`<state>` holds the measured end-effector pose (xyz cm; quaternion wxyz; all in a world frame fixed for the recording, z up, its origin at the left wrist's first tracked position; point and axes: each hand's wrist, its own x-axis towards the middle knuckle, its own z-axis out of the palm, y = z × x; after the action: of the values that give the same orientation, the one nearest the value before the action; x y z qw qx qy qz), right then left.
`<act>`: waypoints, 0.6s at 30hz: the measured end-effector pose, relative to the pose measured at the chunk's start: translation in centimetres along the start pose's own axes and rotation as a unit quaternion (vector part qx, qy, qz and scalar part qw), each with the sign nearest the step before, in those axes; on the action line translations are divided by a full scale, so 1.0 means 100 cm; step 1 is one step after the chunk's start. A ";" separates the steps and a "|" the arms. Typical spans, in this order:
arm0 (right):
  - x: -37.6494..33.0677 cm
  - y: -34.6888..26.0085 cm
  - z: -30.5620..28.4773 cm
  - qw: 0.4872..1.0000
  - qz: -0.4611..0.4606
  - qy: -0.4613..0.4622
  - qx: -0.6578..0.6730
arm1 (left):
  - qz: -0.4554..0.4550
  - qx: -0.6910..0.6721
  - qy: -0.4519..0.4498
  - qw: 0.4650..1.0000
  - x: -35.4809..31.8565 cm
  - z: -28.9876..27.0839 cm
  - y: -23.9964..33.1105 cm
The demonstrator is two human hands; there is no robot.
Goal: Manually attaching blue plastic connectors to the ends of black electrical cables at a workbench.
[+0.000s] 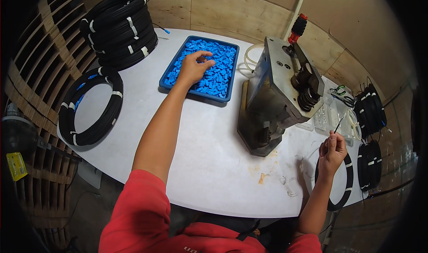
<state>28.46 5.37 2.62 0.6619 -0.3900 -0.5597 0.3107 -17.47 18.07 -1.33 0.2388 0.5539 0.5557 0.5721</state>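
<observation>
Blue clips [218,81] are apparently being sought by the left hand [192,69], grip parted. Cable [338,125] is pinched by the right hand [332,154]. Pinching one clip seems required.

Wall [223,12], plywood, seamed panels. Pipe [297,10], pale, slanting against wall. Slats [29,102], wooden, far left. Tabletop [205,150], white, brown-stained, brightly lit. Floor [99,208], grey, dim, below left.

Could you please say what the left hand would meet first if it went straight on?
The left hand would likely meet the blue pieces in the blue tray first, though its height above them is unclear.
</observation>
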 end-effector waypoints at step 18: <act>0.019 -0.026 -0.010 0.991 0.082 0.043 0.101 | 0.130 -0.257 0.026 0.957 -0.059 -0.006 0.211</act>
<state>29.76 5.50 5.69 0.6938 -0.3787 -0.4627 0.4014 -9.17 7.00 15.61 0.2819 0.5261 0.3196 0.7360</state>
